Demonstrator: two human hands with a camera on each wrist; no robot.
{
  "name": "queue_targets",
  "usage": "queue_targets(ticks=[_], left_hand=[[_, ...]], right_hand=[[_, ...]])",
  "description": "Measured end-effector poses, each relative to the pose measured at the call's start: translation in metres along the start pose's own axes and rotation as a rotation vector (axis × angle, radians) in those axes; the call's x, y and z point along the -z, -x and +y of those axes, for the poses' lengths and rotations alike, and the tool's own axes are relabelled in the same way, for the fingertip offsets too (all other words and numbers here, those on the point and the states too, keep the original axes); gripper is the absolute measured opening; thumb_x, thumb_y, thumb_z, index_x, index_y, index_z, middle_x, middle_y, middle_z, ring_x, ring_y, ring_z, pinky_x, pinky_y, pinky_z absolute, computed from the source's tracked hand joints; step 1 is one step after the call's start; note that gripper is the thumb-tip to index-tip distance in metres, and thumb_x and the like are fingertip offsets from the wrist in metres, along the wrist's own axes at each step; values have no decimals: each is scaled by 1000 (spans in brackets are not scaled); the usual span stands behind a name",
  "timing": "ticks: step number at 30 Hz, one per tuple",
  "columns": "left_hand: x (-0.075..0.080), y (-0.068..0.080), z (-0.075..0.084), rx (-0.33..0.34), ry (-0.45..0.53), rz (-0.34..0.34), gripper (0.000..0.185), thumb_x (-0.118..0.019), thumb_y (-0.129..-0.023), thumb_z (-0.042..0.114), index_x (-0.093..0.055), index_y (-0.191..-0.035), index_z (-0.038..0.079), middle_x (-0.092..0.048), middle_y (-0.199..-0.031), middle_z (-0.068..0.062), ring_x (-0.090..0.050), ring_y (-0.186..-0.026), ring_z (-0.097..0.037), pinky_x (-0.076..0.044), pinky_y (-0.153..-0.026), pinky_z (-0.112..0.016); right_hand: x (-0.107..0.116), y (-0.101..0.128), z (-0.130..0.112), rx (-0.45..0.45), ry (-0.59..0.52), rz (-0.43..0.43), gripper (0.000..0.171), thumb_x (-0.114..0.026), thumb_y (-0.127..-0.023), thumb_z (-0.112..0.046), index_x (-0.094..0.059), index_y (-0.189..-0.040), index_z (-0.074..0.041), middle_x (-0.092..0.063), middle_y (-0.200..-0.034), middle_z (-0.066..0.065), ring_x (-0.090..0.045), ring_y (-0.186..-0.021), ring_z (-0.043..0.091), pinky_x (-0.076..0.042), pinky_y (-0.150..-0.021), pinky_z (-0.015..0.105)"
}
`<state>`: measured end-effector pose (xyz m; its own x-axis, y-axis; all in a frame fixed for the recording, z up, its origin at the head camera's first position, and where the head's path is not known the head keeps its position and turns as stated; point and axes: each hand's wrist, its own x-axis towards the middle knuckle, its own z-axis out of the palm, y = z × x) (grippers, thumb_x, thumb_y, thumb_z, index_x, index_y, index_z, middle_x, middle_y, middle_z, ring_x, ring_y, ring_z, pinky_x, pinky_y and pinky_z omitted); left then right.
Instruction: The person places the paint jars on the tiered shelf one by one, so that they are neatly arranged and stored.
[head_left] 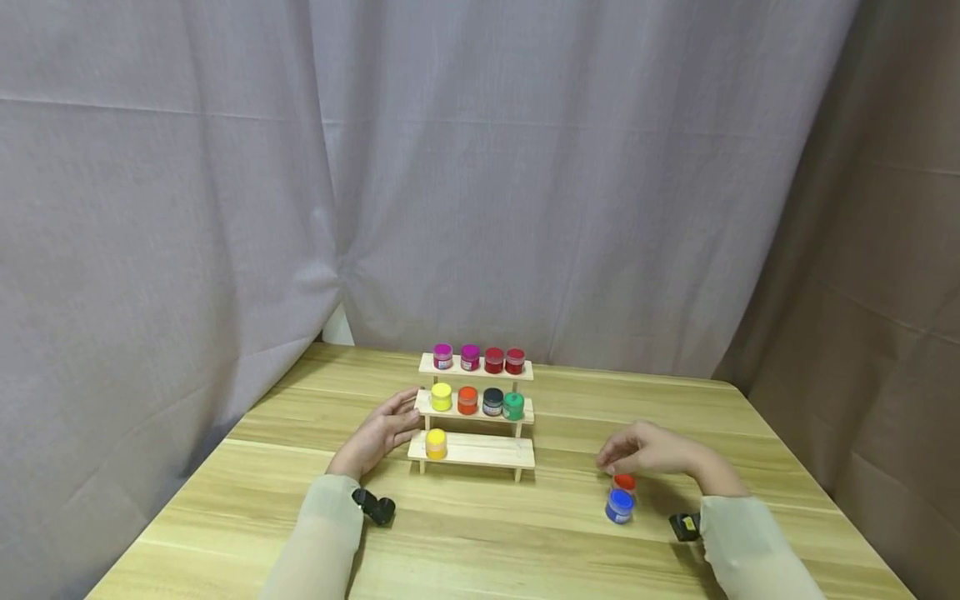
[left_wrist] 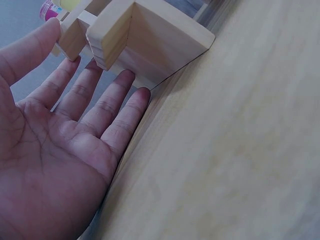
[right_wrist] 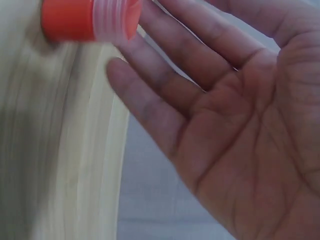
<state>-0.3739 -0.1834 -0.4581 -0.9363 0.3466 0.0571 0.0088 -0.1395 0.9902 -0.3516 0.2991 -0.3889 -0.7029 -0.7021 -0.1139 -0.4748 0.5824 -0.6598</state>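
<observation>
Left hand [head_left: 378,435] flat, fingers straight against the three-tier wooden rack [head_left: 476,417], right hand [head_left: 651,451] loosely spread over the small orange-lidded jar [head_left: 624,482] on the surface, better pinch the lid squarely

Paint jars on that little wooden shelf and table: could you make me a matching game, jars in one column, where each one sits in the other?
Jars:
1. yellow jar
2. green jar
3. blue jar
4. red jar

Places:
A. on the table, next to the right hand
B. top step, right end
C. bottom step, left end
D. middle step, right end

Pairs: 1-C, 2-D, 3-A, 4-B
</observation>
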Motion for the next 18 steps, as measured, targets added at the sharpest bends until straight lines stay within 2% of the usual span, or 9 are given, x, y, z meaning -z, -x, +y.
queue_targets(ticks=[3, 6, 11, 18], left_hand=[[0, 0, 0, -2, 1, -8, 63, -53, -97, 18, -25, -153, 19, -27, -157, -15, -40, -137, -27, -35, -117, -45], [0, 0, -1, -3, 1, -14, 63, -52, -97, 18, -25, -153, 19, -27, -157, -16, -40, -137, -28, -35, -116, -45], [0, 0, -1, 2, 3, -3, 63, -53, -96, 19, -26, -153, 20, -28, -156, -15, -41, -137, -28, -37, -115, -44], [0, 0, -1, 9, 12, 17, 61, -56, -95, 20, -31, -151, 22, -33, -155, -12, -43, -136, -28, -39, -114, -43]], right_hand=[[2, 5, 9, -12, -88, -67, 23, -64, -91, -15, -69, -109, -1, -73, -103, 16, -69, -90, 15, -58, -75, 25], [5, 9, 15, -8, -128, -104, 24, -63, -91, -12, -68, -110, 2, -72, -102, 17, -69, -88, 13, -58, -74, 27], [9, 13, 22, 5, -184, -139, 30, -64, -88, -5, -63, -116, 6, -69, -110, 21, -67, -97, 17, -57, -80, 24], [8, 17, 25, -77, -268, -183, 42, -68, -83, -4, -60, -123, 4, -65, -118, 21, -63, -106, 25, -57, -84, 25]])
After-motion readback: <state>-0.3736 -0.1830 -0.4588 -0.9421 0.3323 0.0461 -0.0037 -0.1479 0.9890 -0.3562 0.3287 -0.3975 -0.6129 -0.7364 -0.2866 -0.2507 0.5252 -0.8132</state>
